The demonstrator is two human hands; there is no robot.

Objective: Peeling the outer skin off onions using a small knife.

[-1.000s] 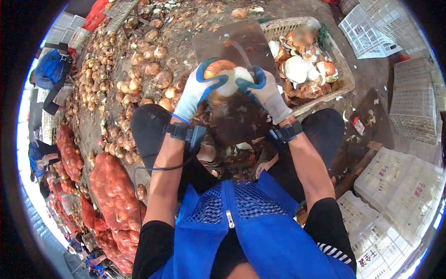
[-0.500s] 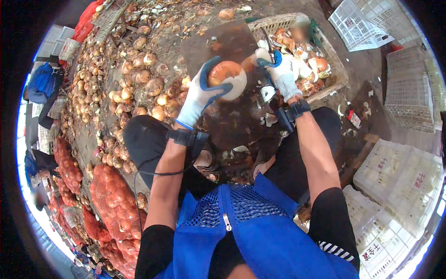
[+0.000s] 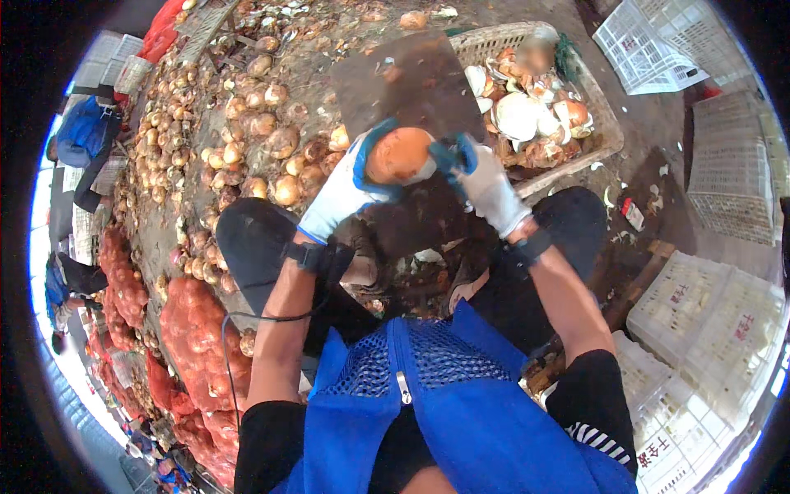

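Your left hand (image 3: 350, 185), in a white glove with blue facing, is grasping a large orange-brown onion (image 3: 401, 155), its fingers wrapped round the onion's left side and underside. Your right hand (image 3: 485, 185), gloved the same way, has its fingers curled just at the onion's right side; they are blurred, so you cannot tell whether they grip anything or touch the skin. The onion is therefore between your two hands, above a dark brown board (image 3: 411, 82) that reaches out beyond them. Past your right hand, to its right, a pale plastic crate (image 3: 576, 167) holds peelings and a white, peeled-looking onion (image 3: 517, 117). To the left of your left hand, loose onions (image 3: 286, 190) lie scattered over the ground, and behind it on that side you have a red net sack (image 3: 197, 337) packed full. You wear a black band (image 3: 306, 256) on your left wrist. Well to the right of your right hand, behind it, stand white plastic crates (image 3: 699, 313).
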